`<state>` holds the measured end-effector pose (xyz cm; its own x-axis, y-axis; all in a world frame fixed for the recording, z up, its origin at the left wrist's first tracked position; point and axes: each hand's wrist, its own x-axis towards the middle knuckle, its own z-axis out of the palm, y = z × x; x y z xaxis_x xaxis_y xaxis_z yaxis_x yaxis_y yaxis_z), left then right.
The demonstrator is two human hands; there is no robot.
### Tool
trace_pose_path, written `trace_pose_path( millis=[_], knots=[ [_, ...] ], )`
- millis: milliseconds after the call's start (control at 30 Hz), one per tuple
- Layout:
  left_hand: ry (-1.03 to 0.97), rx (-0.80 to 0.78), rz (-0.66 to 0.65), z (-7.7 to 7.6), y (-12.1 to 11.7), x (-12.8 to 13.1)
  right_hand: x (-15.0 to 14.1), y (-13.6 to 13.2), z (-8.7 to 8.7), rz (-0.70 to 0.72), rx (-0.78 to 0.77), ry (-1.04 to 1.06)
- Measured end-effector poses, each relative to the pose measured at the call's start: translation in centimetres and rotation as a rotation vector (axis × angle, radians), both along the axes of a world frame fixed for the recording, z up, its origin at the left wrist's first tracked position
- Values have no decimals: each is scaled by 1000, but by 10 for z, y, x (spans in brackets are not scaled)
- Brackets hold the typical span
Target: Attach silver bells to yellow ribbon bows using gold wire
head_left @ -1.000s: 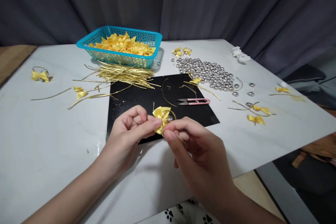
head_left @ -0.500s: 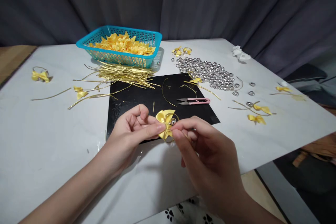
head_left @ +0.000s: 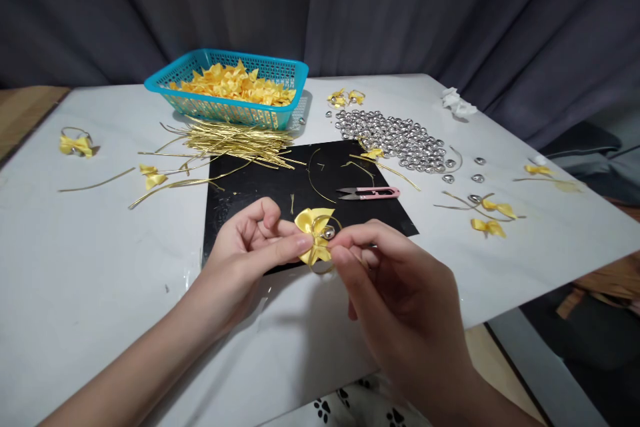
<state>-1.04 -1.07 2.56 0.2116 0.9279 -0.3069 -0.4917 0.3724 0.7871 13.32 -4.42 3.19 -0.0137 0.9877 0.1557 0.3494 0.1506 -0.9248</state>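
Note:
A yellow ribbon bow (head_left: 317,221) is pinched between the thumb and fingers of my left hand (head_left: 257,243), above the near edge of a black mat. A silver bead (head_left: 328,232) sits at its middle, with a thin gold cord (head_left: 323,271) curving in loops above and below. My right hand (head_left: 395,273) is closed at the bow's right side, thumb and forefinger pinching the gold cord; the exact spot of the pinch is partly hidden. Pink-handled thread snips (head_left: 385,193) lie on the mat beyond my right hand.
The black mat (head_left: 260,193) lies on a white table (head_left: 115,267). Behind it are a pile of gold cords (head_left: 235,143), a blue basket (head_left: 225,107) of yellow bows and a heap of silver beads (head_left: 390,137). Loose bows (head_left: 489,227) and cords lie on both sides.
Both hands still hold the bow. It has shifted a little right and turned, and my right hand has drawn slightly right, showing the cord's lower loop. The last half second shows little movement.

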Motion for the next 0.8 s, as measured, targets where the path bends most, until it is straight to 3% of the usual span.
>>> trace_pose_path(
  millis=[800],
  knots=[
    [32,49,18,-6,-1,-2,-2,3,1,-12,23,-28]
  ],
)
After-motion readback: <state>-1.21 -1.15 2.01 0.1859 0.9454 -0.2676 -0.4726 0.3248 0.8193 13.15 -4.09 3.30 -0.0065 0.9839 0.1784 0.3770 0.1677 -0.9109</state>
